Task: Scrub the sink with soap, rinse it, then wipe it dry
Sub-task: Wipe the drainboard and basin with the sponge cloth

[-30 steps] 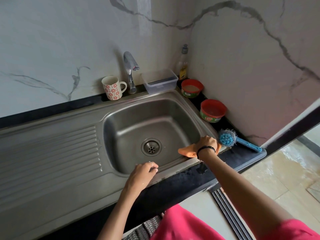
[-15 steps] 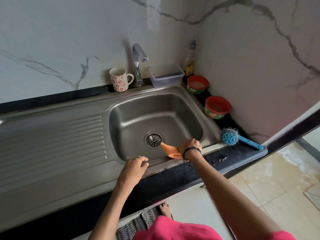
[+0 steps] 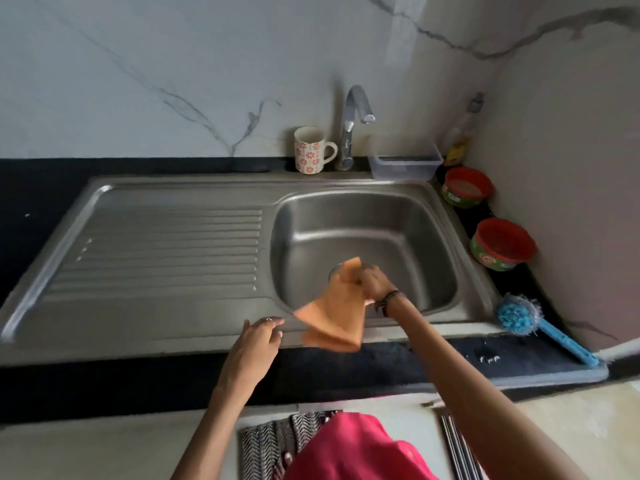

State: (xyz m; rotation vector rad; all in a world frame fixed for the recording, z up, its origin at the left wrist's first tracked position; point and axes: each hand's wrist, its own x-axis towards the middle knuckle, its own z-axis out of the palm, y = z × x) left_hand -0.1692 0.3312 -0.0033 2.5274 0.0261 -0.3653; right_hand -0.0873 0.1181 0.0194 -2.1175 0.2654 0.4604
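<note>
**Orange cloth held over the steel basin**

The right hand (image 3: 372, 284) has its fingers curled round one end of a thin orange cloth (image 3: 334, 311), gripping it above the near part of the stainless steel sink (image 3: 433, 244). The cloth is blurred; it hangs from the grip down and toward the near rim, its free end spread wide, and it hides most of the drain. The left hand (image 3: 254, 344) rests at the sink's near rim with loosely bent fingers holding nothing. The ribbed draining board (image 3: 166, 251) lies to the left of the basin. On the black surface (image 3: 398, 362) to the right stand two red round tubs (image 3: 502, 244), their contents hard to make out. A blue-handled scrub brush (image 3: 519, 315) lies nearer, its head toward the sink and its handle pointing away to the right. Behind the basin stand a flower-patterned white mug (image 3: 311, 150), a chrome tap (image 3: 353, 123) and a clear plastic box (image 3: 405, 161).
</note>
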